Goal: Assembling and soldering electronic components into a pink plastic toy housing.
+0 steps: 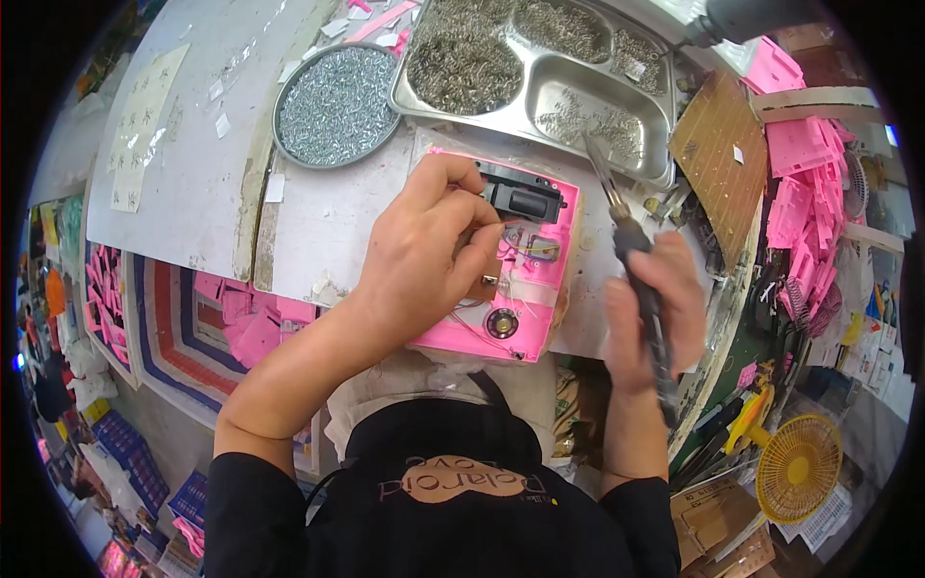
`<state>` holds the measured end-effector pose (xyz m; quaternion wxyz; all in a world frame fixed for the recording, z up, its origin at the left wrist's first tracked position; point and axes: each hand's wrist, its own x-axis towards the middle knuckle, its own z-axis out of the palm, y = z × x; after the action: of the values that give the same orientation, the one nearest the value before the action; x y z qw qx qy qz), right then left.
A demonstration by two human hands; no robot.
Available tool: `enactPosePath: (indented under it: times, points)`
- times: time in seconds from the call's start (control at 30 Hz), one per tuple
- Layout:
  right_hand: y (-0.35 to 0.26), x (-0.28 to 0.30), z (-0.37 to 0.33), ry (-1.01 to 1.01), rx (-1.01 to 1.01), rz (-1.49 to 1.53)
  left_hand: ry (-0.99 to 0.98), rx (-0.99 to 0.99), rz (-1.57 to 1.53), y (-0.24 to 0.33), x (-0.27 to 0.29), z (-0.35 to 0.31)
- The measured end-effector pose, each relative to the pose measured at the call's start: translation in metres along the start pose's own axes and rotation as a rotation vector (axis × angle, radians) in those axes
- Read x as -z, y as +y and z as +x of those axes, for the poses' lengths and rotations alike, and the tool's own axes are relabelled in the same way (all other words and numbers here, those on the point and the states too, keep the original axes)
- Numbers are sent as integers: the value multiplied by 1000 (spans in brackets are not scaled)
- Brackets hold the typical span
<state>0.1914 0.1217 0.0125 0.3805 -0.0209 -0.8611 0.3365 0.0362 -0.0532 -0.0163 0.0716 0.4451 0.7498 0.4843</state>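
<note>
A pink plastic casing lies in front of me on the table, its inside facing up. It holds a black part, a small motor-like part, thin wires and a round speaker-like disc. My left hand rests over the casing's left half, fingers curled and pinched together; what they hold, if anything, is hidden. To the right of the casing, my right hand grips a black-handled screwdriver. Its long metal shaft points up and away, toward the steel tray, and looks slightly blurred.
Beyond the casing stand a round grey dish of silvery screws and a compartmented steel tray of small screws and metal bits. Pink plastic parts pile up at right, above a yellow fan. More pink parts lie in a lower-left box.
</note>
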Motion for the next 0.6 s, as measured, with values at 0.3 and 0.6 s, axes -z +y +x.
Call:
enactPosePath:
  times: [0.3, 0.6]
  points:
    - [-13, 17, -19, -134, -22, 103, 59, -31, 44, -1, -1, 1]
    - [-13, 2, -14, -196, 10, 46, 62, 21, 34, -1, -3, -1]
